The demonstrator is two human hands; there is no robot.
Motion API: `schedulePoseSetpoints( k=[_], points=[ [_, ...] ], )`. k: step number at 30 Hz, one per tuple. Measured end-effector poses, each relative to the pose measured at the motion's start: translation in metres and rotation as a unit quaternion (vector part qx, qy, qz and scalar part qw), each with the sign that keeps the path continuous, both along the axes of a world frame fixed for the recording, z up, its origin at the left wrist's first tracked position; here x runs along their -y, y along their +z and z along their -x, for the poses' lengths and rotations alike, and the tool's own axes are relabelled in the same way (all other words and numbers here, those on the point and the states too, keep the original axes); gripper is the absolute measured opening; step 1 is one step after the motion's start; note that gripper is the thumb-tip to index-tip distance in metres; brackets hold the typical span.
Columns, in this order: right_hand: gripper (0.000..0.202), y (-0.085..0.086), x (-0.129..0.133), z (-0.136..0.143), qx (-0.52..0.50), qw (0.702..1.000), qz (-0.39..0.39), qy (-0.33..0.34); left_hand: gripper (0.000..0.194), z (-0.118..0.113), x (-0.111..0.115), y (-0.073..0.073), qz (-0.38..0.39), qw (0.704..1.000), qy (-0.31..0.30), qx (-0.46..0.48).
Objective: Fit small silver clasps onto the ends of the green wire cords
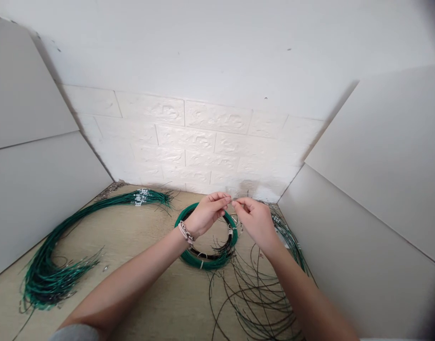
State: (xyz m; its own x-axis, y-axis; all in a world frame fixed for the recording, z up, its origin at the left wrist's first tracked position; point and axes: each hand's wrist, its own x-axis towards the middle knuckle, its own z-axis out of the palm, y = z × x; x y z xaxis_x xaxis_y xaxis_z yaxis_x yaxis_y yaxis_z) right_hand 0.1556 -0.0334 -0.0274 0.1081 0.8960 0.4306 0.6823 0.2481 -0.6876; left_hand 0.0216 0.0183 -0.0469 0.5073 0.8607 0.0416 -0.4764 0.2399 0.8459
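Head view: the left hand [226, 199] and right hand [234, 203] are each pinching fingertips together, anything held being too small to tell, above a round green-and-black wire coil [212, 264] lying on the pale wooden desk [135, 232]. Smooth grey panels [43, 180] are flanking a white brick-patterned wall [199, 137].

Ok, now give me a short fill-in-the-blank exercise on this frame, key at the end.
1. The chain bracelet is worn on the ____ wrist.
2. The ring-shaped coil of wire on the tabletop is mainly ____ in colour.
3. The wall behind the hands has a raised pattern of ____.
4. The left hand and right hand meet at their ____, above the coil's far edge.

Missing words: left; green; bricks; fingertips
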Motion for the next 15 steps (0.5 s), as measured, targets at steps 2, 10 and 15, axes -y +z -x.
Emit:
schedulePoseSetpoints(
  k=[2, 10, 15],
  points=[
    [0.028, 0.0004, -0.0003, 0.0002, -0.005, 1.000, 0.002, -0.001, 0.022, 0.0006, -0.0009, 0.0004, 0.004, 1.000, -0.002, 0.004],
    [0.023, 0.0016, -0.0023, 0.0001, -0.035, 0.999, 0.034, 0.001, 0.038, 0.0010, -0.0012, 0.0019, -0.027, 0.999, 0.002, -0.035],
    [0.023, -0.0010, -0.0046, -0.0017, -0.050, 0.998, 0.034, 0.010, 0.041, 0.0018, -0.0020, 0.0030, -0.063, 0.995, 0.015, -0.078]
  ],
)
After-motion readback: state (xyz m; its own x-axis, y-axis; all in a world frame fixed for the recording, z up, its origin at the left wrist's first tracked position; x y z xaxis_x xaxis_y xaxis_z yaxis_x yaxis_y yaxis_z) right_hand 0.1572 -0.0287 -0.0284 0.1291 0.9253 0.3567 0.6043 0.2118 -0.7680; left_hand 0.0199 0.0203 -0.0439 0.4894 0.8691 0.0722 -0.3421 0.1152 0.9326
